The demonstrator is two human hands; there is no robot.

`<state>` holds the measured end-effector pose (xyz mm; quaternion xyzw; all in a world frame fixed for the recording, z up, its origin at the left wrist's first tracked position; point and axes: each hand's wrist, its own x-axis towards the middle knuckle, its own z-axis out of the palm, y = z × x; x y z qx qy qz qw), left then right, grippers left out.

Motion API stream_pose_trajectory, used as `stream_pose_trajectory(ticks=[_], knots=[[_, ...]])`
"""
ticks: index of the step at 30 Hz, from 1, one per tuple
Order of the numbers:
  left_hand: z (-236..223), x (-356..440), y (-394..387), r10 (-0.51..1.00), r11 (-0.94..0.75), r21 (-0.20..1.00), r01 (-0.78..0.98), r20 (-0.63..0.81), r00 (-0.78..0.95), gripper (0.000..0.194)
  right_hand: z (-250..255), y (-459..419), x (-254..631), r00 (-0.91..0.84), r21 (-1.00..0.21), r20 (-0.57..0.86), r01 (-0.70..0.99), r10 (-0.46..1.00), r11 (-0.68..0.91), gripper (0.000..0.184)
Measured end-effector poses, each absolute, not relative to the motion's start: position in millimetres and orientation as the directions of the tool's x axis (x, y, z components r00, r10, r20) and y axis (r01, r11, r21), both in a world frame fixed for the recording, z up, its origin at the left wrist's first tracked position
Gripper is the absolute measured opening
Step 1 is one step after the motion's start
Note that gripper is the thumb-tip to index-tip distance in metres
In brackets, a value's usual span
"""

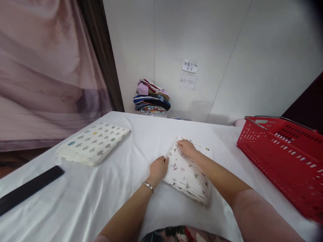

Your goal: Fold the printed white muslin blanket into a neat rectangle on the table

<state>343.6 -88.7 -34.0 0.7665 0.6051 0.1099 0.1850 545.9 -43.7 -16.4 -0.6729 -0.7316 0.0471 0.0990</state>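
Note:
In front of me on the white-covered table lies a folded white cloth (pixel 186 176) with small printed figures in brown, grey and green. My left hand (pixel 158 168), with a silver bracelet at the wrist, has its fingers closed on the cloth's left edge. At the far left corner of the same cloth, my right hand (pixel 186 148) is closed with its fingertips on the fabric. That hand is slightly blurred. A second folded cloth (pixel 94 143), cream with grey shapes and a few coloured spots, rests to the left, apart from both hands.
A red plastic basket (pixel 282 161) with metal handles stands at the right. A flat black strip (pixel 31 188) lies at the left on the white tablecloth (pixel 111 201). Behind the table rises a stack of folded fabrics (pixel 152 97). A pink curtain (pixel 47 70) hangs at the left.

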Motion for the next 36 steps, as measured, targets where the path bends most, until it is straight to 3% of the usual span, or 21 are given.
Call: stream_pose_trajectory(ticks=[10,18,31,36], knots=[[-36,343,-88,0.962,-0.217,0.432,0.876,-0.058,0.267,0.039,-15,-33,547,-0.118,-0.119,0.008,0.986,0.993,0.118,0.015],[-37,344,-88,0.965,-0.217,0.419,0.882,-0.043,0.258,0.038,-20,-30,536,-0.101,-0.120,0.048,0.987,0.994,0.106,0.021],[-37,344,-88,0.963,-0.229,0.427,0.875,-0.033,0.268,0.037,-7,-28,548,-0.109,-0.087,-0.077,0.991,0.991,0.102,0.020],[-35,343,-89,0.961,-0.222,0.424,0.878,-0.057,0.270,0.038,-6,-26,549,-0.115,-0.127,-0.133,0.987,0.985,0.098,0.024]])
